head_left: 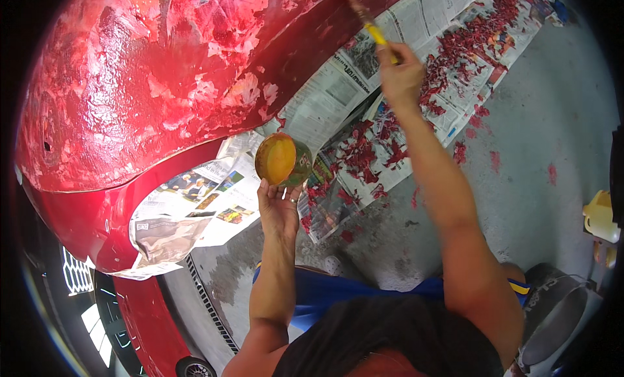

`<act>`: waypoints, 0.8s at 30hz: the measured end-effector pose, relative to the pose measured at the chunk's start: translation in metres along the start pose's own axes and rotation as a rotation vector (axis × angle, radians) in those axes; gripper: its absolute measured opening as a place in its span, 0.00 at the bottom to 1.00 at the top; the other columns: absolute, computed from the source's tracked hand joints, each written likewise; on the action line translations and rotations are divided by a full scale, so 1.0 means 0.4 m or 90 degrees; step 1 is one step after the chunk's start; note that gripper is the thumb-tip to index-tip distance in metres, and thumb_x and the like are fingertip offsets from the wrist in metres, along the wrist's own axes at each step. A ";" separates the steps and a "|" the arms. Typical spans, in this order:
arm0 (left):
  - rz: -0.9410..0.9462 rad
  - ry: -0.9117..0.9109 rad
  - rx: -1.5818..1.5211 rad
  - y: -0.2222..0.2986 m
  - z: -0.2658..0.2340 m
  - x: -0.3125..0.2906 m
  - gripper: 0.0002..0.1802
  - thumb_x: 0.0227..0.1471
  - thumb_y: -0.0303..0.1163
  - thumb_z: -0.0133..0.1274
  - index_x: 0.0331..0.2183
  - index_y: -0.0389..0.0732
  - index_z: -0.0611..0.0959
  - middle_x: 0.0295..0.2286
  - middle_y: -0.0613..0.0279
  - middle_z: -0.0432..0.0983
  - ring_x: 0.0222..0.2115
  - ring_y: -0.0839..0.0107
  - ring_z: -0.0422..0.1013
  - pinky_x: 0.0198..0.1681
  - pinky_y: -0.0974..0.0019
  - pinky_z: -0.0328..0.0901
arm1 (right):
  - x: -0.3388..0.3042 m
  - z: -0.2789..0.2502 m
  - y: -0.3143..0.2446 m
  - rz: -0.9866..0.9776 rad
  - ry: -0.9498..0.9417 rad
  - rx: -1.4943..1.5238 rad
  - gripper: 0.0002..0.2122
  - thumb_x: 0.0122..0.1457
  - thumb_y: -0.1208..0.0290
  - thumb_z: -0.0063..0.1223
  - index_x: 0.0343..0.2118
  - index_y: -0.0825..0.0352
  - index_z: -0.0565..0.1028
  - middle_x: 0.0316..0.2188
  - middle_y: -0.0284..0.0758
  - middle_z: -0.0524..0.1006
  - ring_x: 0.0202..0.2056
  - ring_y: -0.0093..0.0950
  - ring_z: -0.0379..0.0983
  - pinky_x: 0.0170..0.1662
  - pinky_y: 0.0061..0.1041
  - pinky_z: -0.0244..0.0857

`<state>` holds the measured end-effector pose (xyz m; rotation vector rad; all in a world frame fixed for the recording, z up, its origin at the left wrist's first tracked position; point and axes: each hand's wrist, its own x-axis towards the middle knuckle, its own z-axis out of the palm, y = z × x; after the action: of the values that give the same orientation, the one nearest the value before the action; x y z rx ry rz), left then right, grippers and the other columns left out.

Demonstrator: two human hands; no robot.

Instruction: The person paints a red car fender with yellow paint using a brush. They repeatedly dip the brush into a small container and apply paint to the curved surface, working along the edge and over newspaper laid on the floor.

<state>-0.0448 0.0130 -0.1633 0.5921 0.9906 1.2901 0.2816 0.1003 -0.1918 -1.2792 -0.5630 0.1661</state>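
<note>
A round tin can (300,166) with yellowish liquid inside sits tilted in my left hand (280,208), whose fingers curl under and round its base. My right hand (401,71) grips a paintbrush (375,31) by its yellow handle. The bristles are up against, or very close to, the lower edge of a red car body panel (214,71); I cannot tell if they touch. That panel looks wet and glossy, with paler blotches and wrinkled patches where the red paint has come away.
Newspaper sheets (325,104) lie on the grey floor along the car, heaped with red paint scrapings (468,52). More newspaper (195,208) hangs by the bumper. A pale yellow jug (602,216) stands far right, near a dark round seat (552,312). Another red car (153,325) is at lower left.
</note>
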 end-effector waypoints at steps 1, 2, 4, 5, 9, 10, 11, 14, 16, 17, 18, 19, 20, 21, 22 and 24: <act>0.001 0.004 0.001 -0.005 -0.006 0.001 0.33 0.52 0.46 0.62 0.50 0.34 0.72 0.48 0.52 0.70 0.50 0.57 0.68 0.54 0.51 0.71 | -0.047 0.034 -0.024 -0.026 -0.011 -0.007 0.08 0.56 0.71 0.62 0.35 0.70 0.79 0.26 0.38 0.79 0.25 0.30 0.73 0.33 0.30 0.67; -0.003 0.007 0.018 -0.011 -0.012 0.002 0.32 0.52 0.46 0.62 0.50 0.34 0.73 0.48 0.52 0.70 0.50 0.57 0.68 0.54 0.51 0.71 | -0.088 0.062 -0.049 -0.081 -0.022 -0.004 0.09 0.57 0.70 0.62 0.35 0.70 0.79 0.25 0.39 0.78 0.25 0.30 0.73 0.33 0.30 0.67; -0.013 0.033 0.006 -0.027 -0.022 0.005 0.32 0.52 0.46 0.62 0.50 0.34 0.73 0.48 0.53 0.70 0.50 0.58 0.68 0.54 0.51 0.71 | -0.182 0.107 -0.109 -0.133 -0.067 0.108 0.07 0.56 0.72 0.62 0.34 0.70 0.78 0.27 0.41 0.79 0.25 0.33 0.74 0.33 0.31 0.68; -0.024 0.031 0.002 -0.032 -0.027 0.006 0.30 0.53 0.45 0.61 0.50 0.34 0.73 0.48 0.53 0.70 0.49 0.58 0.68 0.54 0.52 0.71 | -0.222 0.119 -0.140 -0.158 -0.107 0.110 0.07 0.56 0.73 0.62 0.35 0.70 0.78 0.28 0.42 0.79 0.27 0.34 0.75 0.33 0.31 0.68; -0.026 0.040 0.049 -0.046 -0.042 0.013 0.32 0.52 0.45 0.62 0.48 0.31 0.73 0.48 0.48 0.70 0.50 0.54 0.69 0.56 0.49 0.70 | -0.302 0.107 -0.219 -0.075 -0.319 0.190 0.07 0.56 0.72 0.62 0.35 0.69 0.80 0.29 0.44 0.79 0.29 0.31 0.77 0.32 0.31 0.69; -0.029 0.043 0.042 -0.045 -0.046 0.012 0.30 0.53 0.45 0.62 0.49 0.33 0.73 0.48 0.50 0.70 0.50 0.56 0.69 0.55 0.50 0.70 | -0.296 0.101 -0.221 -0.036 -0.352 0.171 0.08 0.56 0.72 0.62 0.35 0.69 0.80 0.29 0.44 0.80 0.29 0.30 0.77 0.32 0.30 0.69; -0.033 0.046 0.036 -0.042 -0.049 0.010 0.29 0.54 0.44 0.61 0.49 0.35 0.72 0.47 0.53 0.70 0.49 0.58 0.68 0.53 0.52 0.71 | -0.278 0.086 -0.210 -0.006 -0.391 0.157 0.08 0.56 0.71 0.62 0.35 0.69 0.81 0.28 0.44 0.80 0.30 0.29 0.78 0.32 0.30 0.69; -0.031 0.042 0.028 -0.033 -0.057 0.001 0.27 0.55 0.43 0.60 0.49 0.38 0.72 0.47 0.55 0.70 0.48 0.59 0.68 0.52 0.53 0.70 | -0.178 0.055 -0.133 0.000 -0.398 0.057 0.09 0.57 0.69 0.62 0.35 0.69 0.82 0.27 0.40 0.81 0.29 0.22 0.75 0.34 0.26 0.69; -0.020 0.023 0.023 -0.026 -0.063 -0.011 0.27 0.55 0.43 0.60 0.50 0.38 0.72 0.47 0.54 0.71 0.48 0.59 0.68 0.53 0.52 0.70 | -0.115 0.034 -0.080 -0.013 -0.310 0.019 0.09 0.57 0.68 0.62 0.35 0.69 0.82 0.27 0.37 0.81 0.29 0.20 0.73 0.34 0.25 0.68; -0.023 0.027 0.028 -0.025 -0.065 -0.015 0.27 0.55 0.43 0.60 0.50 0.38 0.72 0.47 0.54 0.71 0.48 0.59 0.68 0.53 0.51 0.70 | -0.096 0.020 -0.059 0.016 -0.262 -0.008 0.10 0.58 0.67 0.63 0.36 0.69 0.82 0.27 0.36 0.81 0.29 0.19 0.72 0.35 0.25 0.68; -0.023 0.029 0.024 -0.022 -0.066 -0.019 0.27 0.55 0.42 0.60 0.50 0.38 0.72 0.47 0.54 0.71 0.48 0.58 0.69 0.53 0.51 0.70 | -0.088 0.008 -0.043 -0.001 -0.206 0.007 0.10 0.57 0.67 0.62 0.35 0.70 0.81 0.26 0.39 0.81 0.28 0.24 0.74 0.34 0.27 0.68; -0.021 0.035 0.011 -0.020 -0.067 -0.021 0.27 0.55 0.42 0.60 0.50 0.37 0.72 0.47 0.54 0.71 0.48 0.58 0.69 0.53 0.51 0.70 | -0.081 0.001 -0.030 -0.001 -0.152 0.013 0.10 0.57 0.67 0.62 0.34 0.70 0.81 0.26 0.42 0.80 0.26 0.29 0.75 0.33 0.30 0.69; -0.016 0.035 0.028 -0.017 -0.068 -0.023 0.28 0.54 0.43 0.61 0.49 0.35 0.72 0.47 0.53 0.71 0.48 0.58 0.69 0.53 0.51 0.70 | -0.082 0.001 -0.021 -0.001 -0.098 0.020 0.10 0.56 0.67 0.62 0.33 0.70 0.80 0.25 0.45 0.79 0.25 0.34 0.76 0.32 0.32 0.69; -0.012 0.039 0.036 -0.017 -0.069 -0.024 0.30 0.53 0.44 0.62 0.49 0.34 0.72 0.46 0.52 0.71 0.49 0.57 0.69 0.54 0.51 0.71 | -0.098 0.006 -0.016 0.001 -0.081 0.011 0.10 0.57 0.67 0.61 0.34 0.71 0.80 0.25 0.44 0.79 0.25 0.35 0.76 0.32 0.33 0.69; -0.004 0.042 0.037 -0.018 -0.068 -0.025 0.32 0.52 0.45 0.62 0.49 0.32 0.73 0.46 0.51 0.71 0.49 0.57 0.69 0.54 0.52 0.71 | -0.125 0.017 -0.013 0.003 -0.061 0.002 0.10 0.57 0.68 0.61 0.34 0.71 0.79 0.25 0.44 0.79 0.25 0.35 0.75 0.32 0.33 0.68; -0.005 0.053 0.044 -0.020 -0.068 -0.023 0.32 0.52 0.45 0.62 0.50 0.32 0.73 0.46 0.52 0.71 0.49 0.57 0.69 0.54 0.52 0.71 | -0.183 0.051 -0.002 -0.027 -0.069 -0.007 0.09 0.58 0.69 0.61 0.34 0.71 0.79 0.27 0.41 0.79 0.27 0.32 0.74 0.34 0.31 0.68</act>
<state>-0.0638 -0.0017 -0.1805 0.5909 1.1082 1.2867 0.2089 0.0867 -0.2098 -1.2727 -0.6835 0.1979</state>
